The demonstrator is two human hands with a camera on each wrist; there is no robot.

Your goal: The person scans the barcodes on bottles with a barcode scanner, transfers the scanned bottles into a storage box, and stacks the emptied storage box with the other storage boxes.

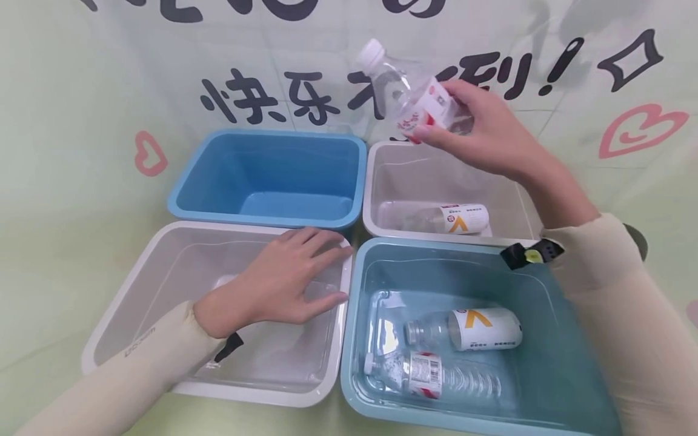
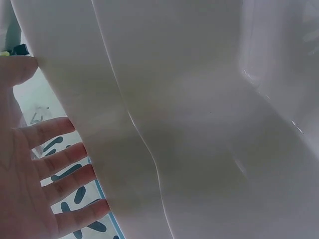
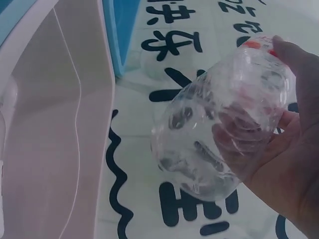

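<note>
My right hand (image 1: 485, 130) grips a clear plastic bottle (image 1: 395, 91) with a white cap and a red-and-white label, held up above the back right grey bin (image 1: 436, 160). In the right wrist view the bottle's ribbed base (image 3: 199, 144) faces the camera, with fingers curled behind it. My left hand (image 1: 283, 272) lies over the front left grey bin (image 1: 218, 248), fingers spread and fingertips right at its right rim. Through the left wrist view, the left hand (image 2: 30, 169) shows extended fingers along the bin's edge and nothing held.
A blue bin (image 1: 267, 209) stands at the back left. The front right teal bin (image 1: 376, 266) contains a white-labelled bottle (image 1: 485, 330) and a red-labelled bottle (image 1: 425, 375). Another white-labelled bottle (image 1: 463, 219) lies in the back right bin. Behind hangs a lettered backdrop (image 1: 305, 54).
</note>
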